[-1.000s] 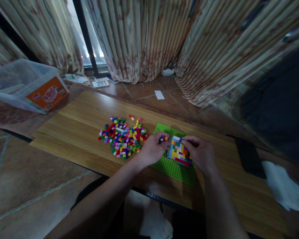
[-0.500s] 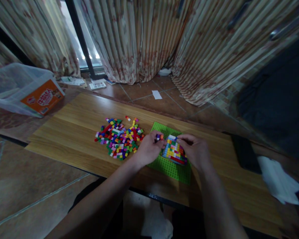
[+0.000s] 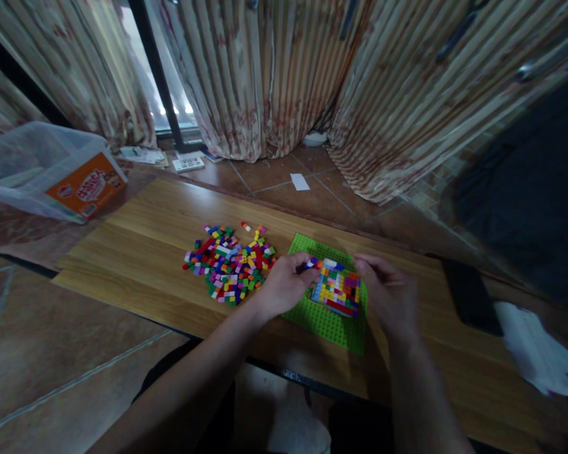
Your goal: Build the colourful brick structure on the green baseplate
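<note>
My left hand is closed over the left side of the green baseplate, holding a few small toy bricks in purple, white and orange between its fingertips. Beside them, a block of multicoloured bricks sits on the baseplate, with white and blue pieces along its far edge and red ones nearer me. Just right of this block is my right hand, slightly blurred. Its thumb and index finger are close together and the other fingers curl in; anything between them is too small to make out.
A loose pile of coloured bricks lies left of the baseplate on the wooden table. A clear plastic bin stands beyond the table's left end. A black flat object and white paper lie at the right.
My right hand has moved off the block's far edge to the right, uncovering the block's right side. My left hand stays nearly in place, still holding small bricks.
</note>
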A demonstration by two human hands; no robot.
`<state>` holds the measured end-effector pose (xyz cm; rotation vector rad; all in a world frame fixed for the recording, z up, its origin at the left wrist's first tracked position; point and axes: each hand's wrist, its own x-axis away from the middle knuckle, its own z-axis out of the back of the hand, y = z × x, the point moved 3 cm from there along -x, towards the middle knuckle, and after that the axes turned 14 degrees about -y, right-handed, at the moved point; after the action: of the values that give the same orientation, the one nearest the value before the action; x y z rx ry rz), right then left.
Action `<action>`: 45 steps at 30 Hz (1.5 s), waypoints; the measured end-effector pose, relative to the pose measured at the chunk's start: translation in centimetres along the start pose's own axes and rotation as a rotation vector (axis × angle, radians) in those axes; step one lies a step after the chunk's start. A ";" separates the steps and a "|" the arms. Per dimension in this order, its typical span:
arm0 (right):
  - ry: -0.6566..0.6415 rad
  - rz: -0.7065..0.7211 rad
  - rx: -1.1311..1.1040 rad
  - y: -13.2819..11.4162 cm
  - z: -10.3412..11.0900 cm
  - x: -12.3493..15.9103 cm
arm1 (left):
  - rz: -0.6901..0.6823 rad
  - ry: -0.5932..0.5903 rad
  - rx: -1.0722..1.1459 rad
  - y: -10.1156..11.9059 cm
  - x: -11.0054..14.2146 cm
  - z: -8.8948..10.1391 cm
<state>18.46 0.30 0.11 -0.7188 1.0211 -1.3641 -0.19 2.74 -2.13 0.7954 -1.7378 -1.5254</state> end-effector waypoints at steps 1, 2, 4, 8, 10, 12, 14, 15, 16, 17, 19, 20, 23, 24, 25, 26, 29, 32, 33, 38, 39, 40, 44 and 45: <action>-0.040 0.023 0.014 -0.5 -0.4 0.2 | -0.007 -0.008 -0.008 0.2 0.1 -0.1; -0.090 0.043 0.031 -0.9 -0.8 0.4 | -0.015 -0.013 -0.011 0.4 0.2 -0.2; -0.178 0.065 0.065 -1.6 -1.7 0.8 | -0.022 -0.034 -0.002 0.6 0.3 -0.4; -0.220 0.065 0.088 -2.0 -2.7 1.4 | -0.036 -0.081 -0.039 0.5 0.3 -0.6; -0.216 0.074 0.088 -1.9 -2.8 1.4 | -0.049 -0.079 -0.097 0.4 0.3 -0.6; -0.214 0.080 0.090 -1.8 -2.8 1.4 | -0.057 -0.074 -0.139 0.3 0.2 -0.6; -0.210 0.085 0.094 -1.9 -2.7 1.4 | -0.059 -0.067 -0.173 0.3 0.3 -0.6; -0.210 0.089 0.098 -1.9 -2.7 1.4 | -0.059 -0.062 -0.191 0.4 0.3 -0.6; -0.208 0.094 0.102 -1.9 -2.8 1.5 | -0.059 -0.057 -0.210 0.4 0.4 -0.6; -0.204 0.102 0.109 -2.0 -2.8 1.5 | -0.060 -0.053 -0.225 0.5 0.4 -0.6; -0.193 0.121 0.122 -2.1 -3.0 1.7 | -0.054 -0.048 -0.243 0.6 0.5 -0.7; -0.185 0.133 0.126 -2.2 -3.0 1.8 | -0.045 -0.047 -0.246 0.6 0.5 -0.8; -0.163 0.163 0.142 -2.4 -3.0 1.9 | -0.016 -0.047 -0.223 0.6 0.5 -1.1; -0.152 0.167 0.151 -2.4 -2.8 1.9 | -0.014 -0.049 -0.208 0.6 0.5 -1.1; -0.132 0.164 0.160 -2.3 -2.4 1.8 | -0.015 -0.050 -0.191 0.6 0.4 -1.2; -0.102 0.155 0.169 -2.1 -1.9 1.7 | -0.019 -0.048 -0.175 0.6 0.4 -1.1; 0.024 0.088 0.183 -1.3 0.0 1.3 | -0.011 -0.032 -0.161 0.3 0.2 -0.8; 0.041 0.023 0.221 -0.1 1.2 1.0 | 0.011 -0.005 -0.145 0.1 -0.1 -0.4; 0.023 0.013 0.236 0.2 1.3 0.9 | 0.016 0.001 -0.127 0.0 -0.2 -0.4; -0.066 0.014 0.314 1.2 0.6 0.5 | 0.028 0.023 -0.067 0.1 -0.3 -0.4; -0.070 0.013 0.319 1.3 0.5 0.5 | 0.029 0.024 -0.065 0.1 -0.3 -0.5; -0.072 0.011 0.318 1.4 0.3 0.5 | 0.031 0.022 -0.061 0.0 -0.3 -0.5; -0.081 0.009 0.313 1.5 0.1 0.4 | 0.035 0.013 -0.052 -0.1 -0.2 -0.4; -0.083 0.009 0.315 1.5 0.1 0.4 | 0.036 0.012 -0.056 -0.1 -0.2 -0.3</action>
<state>19.16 0.07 -1.27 -0.5289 0.7207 -1.4343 0.20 2.73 -2.26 0.7404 -1.6848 -1.5353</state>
